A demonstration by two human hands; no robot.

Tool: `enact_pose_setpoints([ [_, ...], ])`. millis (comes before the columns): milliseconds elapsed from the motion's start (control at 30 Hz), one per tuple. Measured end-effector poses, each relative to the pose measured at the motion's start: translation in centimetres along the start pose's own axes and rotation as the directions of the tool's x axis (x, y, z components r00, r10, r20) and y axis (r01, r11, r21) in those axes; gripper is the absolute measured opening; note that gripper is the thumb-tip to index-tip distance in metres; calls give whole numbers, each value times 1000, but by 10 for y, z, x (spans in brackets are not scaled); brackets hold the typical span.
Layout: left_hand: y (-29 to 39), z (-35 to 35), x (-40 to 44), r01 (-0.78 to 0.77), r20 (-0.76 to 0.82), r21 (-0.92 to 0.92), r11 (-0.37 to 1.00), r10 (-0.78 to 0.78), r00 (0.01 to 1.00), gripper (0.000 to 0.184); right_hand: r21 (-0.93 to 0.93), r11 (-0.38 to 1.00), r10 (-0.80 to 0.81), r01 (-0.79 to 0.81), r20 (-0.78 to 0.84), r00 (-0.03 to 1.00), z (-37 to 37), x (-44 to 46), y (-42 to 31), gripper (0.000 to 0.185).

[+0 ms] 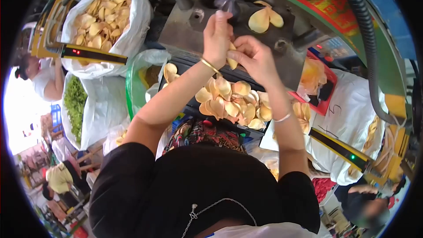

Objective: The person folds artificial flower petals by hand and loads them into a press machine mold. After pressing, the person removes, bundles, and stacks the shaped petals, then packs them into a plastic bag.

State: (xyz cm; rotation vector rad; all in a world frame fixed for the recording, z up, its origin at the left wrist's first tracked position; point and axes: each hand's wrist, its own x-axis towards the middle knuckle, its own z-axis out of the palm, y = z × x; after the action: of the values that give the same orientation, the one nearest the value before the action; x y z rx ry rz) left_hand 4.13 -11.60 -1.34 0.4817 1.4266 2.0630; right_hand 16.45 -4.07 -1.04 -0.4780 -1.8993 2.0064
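My right hand [255,57] pinches a cream-yellow petal-shaped piece [232,61] between thumb and fingers. Right beside it, my left hand [217,42] is raised with its fingers drawn together near a dark, shiny lobed mould [228,5]; whatever those fingers hold is hidden. Both hands are over a dark metal press plate [180,33]. A group of joined petals [264,19] lies on that plate to the right of the mould. Below my wrists, close to my body, is a heap of loose petals [233,101].
A white sack [143,17] full of petals stands at left, above another sack holding green pieces [75,105]. Yellow sensor bars [94,54] flank the press on both sides. A red basket [328,83] and white sack [348,119] are at right. Other people are in the background.
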Motion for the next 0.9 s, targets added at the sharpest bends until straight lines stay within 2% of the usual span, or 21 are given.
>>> enact_pose_setpoints([
  [67,6,-3,5,235,35,-210,949,-233,972,35,13,1000,-25,26,-80,997,0,-5,13,26],
  [100,9,-10,5,230,35,-220,948,-228,973,35,53,998,-37,45,-140,989,3,-7,21,21],
  [133,13,-23,4,287,138,-105,952,-272,952,33,105,992,-42,64,-201,979,7,-9,29,17],
  [200,21,-47,-2,367,320,155,917,-398,860,29,162,987,11,19,-182,983,17,-11,22,16],
  [233,23,-51,-1,366,323,159,917,-398,858,29,200,980,48,-15,-162,986,18,-9,13,15],
  [300,29,-57,7,256,431,293,921,-366,825,26,225,973,76,-44,-137,988,15,1,-2,15],
  [333,30,-59,9,196,482,355,914,-358,799,25,144,987,86,-71,-97,992,12,9,-8,15],
  [400,37,-59,18,152,482,368,917,-328,812,24,-26,994,108,-109,-28,994,3,29,-17,14],
  [533,49,-51,56,8,471,413,911,-222,854,21,-55,979,199,-197,46,979,-14,69,-32,15],
  [567,50,-49,69,-37,466,442,896,-194,863,20,-54,980,196,-194,42,980,-17,83,-35,15],
  [667,48,-35,115,-146,464,514,845,-131,876,19,-276,942,183,-189,-47,982,-33,124,-49,16],
  [700,47,-31,131,-201,458,556,806,-95,884,19,-277,942,180,-189,-57,982,-34,131,-51,16],
  [800,18,-30,172,-267,512,515,815,-43,858,19,-378,884,203,-275,-219,954,-30,149,-51,17],
  [900,8,-29,176,-261,548,467,845,-45,835,18,-363,894,213,-261,-167,963,-41,150,-51,17],
])
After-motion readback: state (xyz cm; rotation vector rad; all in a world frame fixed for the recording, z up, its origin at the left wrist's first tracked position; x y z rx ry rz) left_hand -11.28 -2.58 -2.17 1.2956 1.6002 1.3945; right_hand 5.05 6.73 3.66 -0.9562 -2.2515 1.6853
